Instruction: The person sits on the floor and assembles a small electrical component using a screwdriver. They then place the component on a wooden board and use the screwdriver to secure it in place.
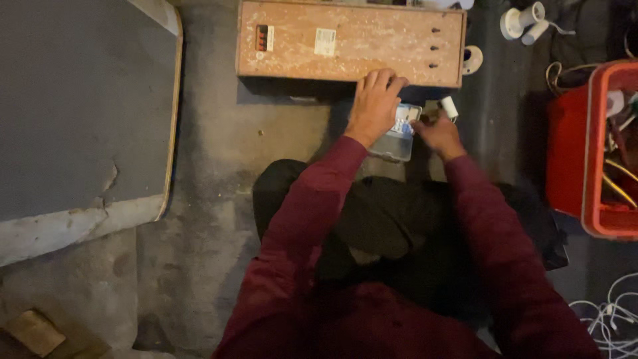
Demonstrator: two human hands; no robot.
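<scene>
I see left hand (373, 100) clamped flat on the clear box (397, 136) on the floor; right hand (435, 129) pinching something small inside, can't tell what. Next: steady lift-out.

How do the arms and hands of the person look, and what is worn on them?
Both arms are covered by long dark red sleeves that reach the wrists; the cloth looks soft and a little creased. The left hand and the right hand are bare: no gloves show. I see no ring, watch or bracelet, though the picture is dim and slightly blurred, so small items could be missed.
</scene>
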